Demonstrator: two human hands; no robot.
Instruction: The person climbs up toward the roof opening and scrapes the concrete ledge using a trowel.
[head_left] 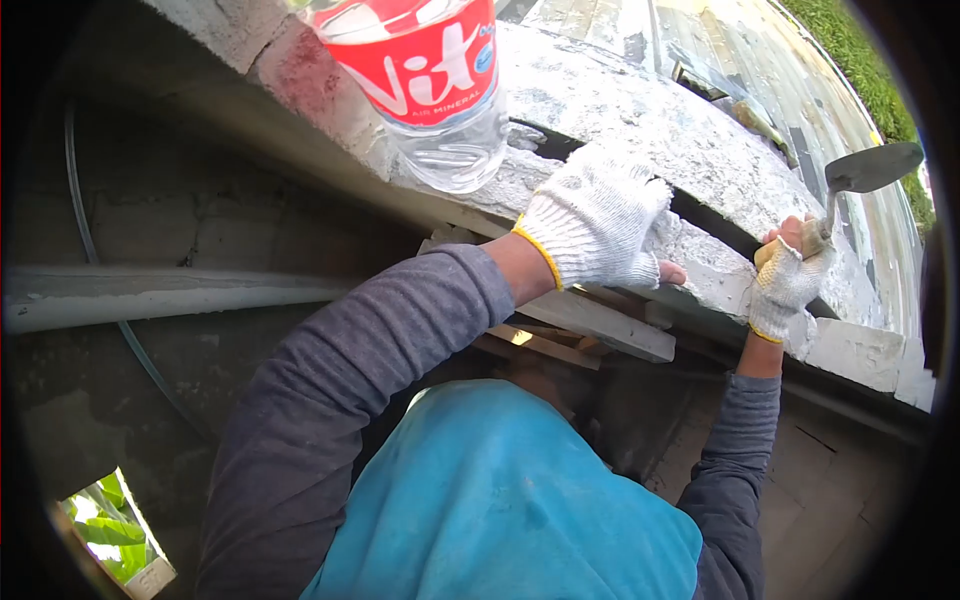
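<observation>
My left hand [600, 220], in a white knit glove with a yellow cuff edge, rests on the rough whitish wall top [705, 262]; its bare thumb tip shows and its other fingers are hidden beyond the glove. In my gloved right hand [790, 275] is the handle of a trowel [872, 168], whose grey blade points up and to the right. A clear plastic bottle [450, 150] with a red label stands on the wall ledge, left of my left hand. A dark gap runs along the wall between the hands.
Corrugated roofing [740, 60] slopes away behind the mortar, with greenery at the upper right. Below the wall are wooden boards [610, 325]. A pale pipe [180, 295] crosses the dark left side, with a thin hose [140, 355] behind it. Leaves show through a small opening at the lower left.
</observation>
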